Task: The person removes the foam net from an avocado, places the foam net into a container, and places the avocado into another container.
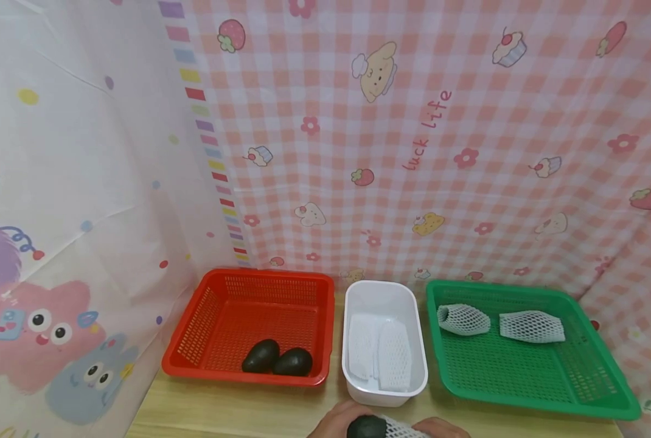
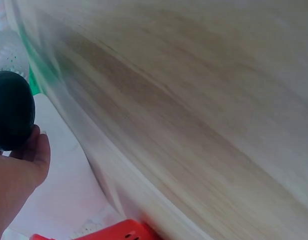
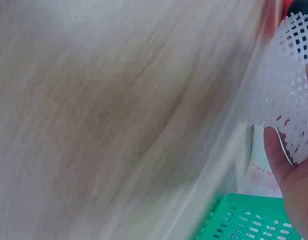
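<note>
At the bottom edge of the head view, my left hand (image 1: 332, 422) grips a dark avocado (image 1: 366, 427). A white foam net sleeve (image 1: 403, 429) covers one end of it. My right hand (image 1: 443, 428) holds the sleeve from the other side. In the left wrist view the avocado (image 2: 12, 112) rests in the curled fingers of the left hand (image 2: 21, 175). The right wrist view shows the net sleeve (image 3: 296, 95) between the thumb and fingers of the right hand (image 3: 299, 185), with the avocado's dark end beyond it.
A red basket (image 1: 249, 378) at left holds two avocados (image 1: 292, 362). The white bin (image 1: 353, 365) in the middle contains flat net sleeves (image 1: 394, 356). Two bulging net sleeves (image 1: 531, 326) lie in the green basket (image 1: 522, 400) at right; their contents are unclear.
</note>
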Action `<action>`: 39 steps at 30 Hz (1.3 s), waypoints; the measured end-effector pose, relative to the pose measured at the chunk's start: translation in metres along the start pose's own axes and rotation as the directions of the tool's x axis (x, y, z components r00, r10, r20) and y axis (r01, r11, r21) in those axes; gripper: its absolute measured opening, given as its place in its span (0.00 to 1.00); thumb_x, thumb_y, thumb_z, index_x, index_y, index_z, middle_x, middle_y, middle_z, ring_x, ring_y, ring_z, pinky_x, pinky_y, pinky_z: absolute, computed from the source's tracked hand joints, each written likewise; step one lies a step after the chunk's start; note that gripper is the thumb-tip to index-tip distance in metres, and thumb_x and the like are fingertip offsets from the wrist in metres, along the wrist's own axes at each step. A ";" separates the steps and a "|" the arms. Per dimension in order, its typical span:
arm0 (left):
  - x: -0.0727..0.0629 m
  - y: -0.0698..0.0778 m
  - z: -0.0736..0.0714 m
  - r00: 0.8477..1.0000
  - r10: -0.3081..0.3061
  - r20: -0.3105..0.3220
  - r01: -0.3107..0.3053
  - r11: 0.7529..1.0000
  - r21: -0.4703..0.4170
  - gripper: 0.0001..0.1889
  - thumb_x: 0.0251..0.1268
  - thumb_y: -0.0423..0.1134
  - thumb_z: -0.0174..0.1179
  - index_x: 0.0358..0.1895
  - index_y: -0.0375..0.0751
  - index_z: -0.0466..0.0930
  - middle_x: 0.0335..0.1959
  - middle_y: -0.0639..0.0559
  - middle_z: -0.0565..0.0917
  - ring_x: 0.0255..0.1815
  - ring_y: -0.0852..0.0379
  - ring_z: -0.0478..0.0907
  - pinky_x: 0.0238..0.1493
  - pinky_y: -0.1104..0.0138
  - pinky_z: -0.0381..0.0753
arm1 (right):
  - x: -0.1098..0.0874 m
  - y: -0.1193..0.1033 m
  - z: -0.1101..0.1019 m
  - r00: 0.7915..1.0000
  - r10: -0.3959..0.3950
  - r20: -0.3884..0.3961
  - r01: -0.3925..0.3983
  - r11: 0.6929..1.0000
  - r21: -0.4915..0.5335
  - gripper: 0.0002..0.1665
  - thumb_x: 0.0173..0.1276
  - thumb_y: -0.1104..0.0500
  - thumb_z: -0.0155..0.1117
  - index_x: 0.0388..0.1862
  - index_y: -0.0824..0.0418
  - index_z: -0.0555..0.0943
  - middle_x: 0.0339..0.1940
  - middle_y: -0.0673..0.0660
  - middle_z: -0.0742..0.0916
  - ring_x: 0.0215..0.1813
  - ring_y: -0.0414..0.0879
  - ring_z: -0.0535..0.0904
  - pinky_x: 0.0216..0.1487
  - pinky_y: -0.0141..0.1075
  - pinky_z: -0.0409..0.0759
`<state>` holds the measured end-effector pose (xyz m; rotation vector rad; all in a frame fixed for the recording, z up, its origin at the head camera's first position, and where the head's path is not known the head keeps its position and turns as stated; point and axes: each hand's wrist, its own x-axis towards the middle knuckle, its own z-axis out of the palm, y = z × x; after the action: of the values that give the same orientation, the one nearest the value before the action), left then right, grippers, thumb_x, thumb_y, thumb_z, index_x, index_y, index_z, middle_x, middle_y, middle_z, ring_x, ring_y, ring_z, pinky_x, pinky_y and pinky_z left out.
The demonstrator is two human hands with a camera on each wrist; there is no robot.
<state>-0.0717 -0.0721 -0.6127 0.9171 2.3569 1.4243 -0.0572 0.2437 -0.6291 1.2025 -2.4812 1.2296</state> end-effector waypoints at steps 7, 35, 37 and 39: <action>-0.011 0.004 -0.007 0.999 -0.053 -0.012 0.053 0.999 -0.009 0.26 0.63 0.50 0.72 0.63 0.46 0.81 0.59 0.59 0.81 0.60 0.65 0.73 0.61 0.64 0.75 | -0.002 -0.003 -0.006 1.000 0.005 -0.027 -0.004 1.000 0.014 0.21 0.62 0.72 0.69 0.53 0.57 0.85 0.46 0.49 0.88 0.48 0.37 0.84 0.44 0.25 0.78; -0.046 0.036 -0.058 0.966 -0.026 -0.258 0.036 0.999 0.032 0.32 0.53 0.50 0.81 0.63 0.56 0.80 0.57 0.59 0.80 0.55 0.61 0.77 0.58 0.64 0.79 | 0.008 -0.026 -0.027 0.985 -0.121 -0.127 0.115 0.992 -0.053 0.31 0.51 0.74 0.74 0.55 0.54 0.85 0.44 0.54 0.89 0.48 0.39 0.85 0.52 0.19 0.74; -0.046 0.038 -0.061 0.959 -0.011 -0.285 0.031 0.997 0.068 0.33 0.50 0.44 0.82 0.63 0.54 0.81 0.57 0.58 0.80 0.55 0.60 0.77 0.57 0.64 0.79 | 0.010 -0.029 -0.029 0.982 -0.140 -0.129 0.132 0.989 -0.072 0.32 0.50 0.73 0.75 0.55 0.54 0.84 0.44 0.55 0.89 0.48 0.39 0.85 0.51 0.20 0.75; -0.048 0.039 -0.063 0.949 0.003 -0.315 0.031 0.994 0.103 0.35 0.46 0.39 0.83 0.63 0.55 0.80 0.57 0.58 0.80 0.54 0.60 0.77 0.56 0.64 0.80 | 0.012 -0.032 -0.033 0.981 -0.147 -0.126 0.136 0.987 -0.090 0.32 0.50 0.72 0.76 0.56 0.54 0.84 0.45 0.54 0.89 0.49 0.39 0.85 0.51 0.19 0.75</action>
<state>-0.0510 -0.1339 -0.5529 0.7412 2.6870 1.5517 -0.0502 0.2490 -0.5826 1.2125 -2.2847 1.1229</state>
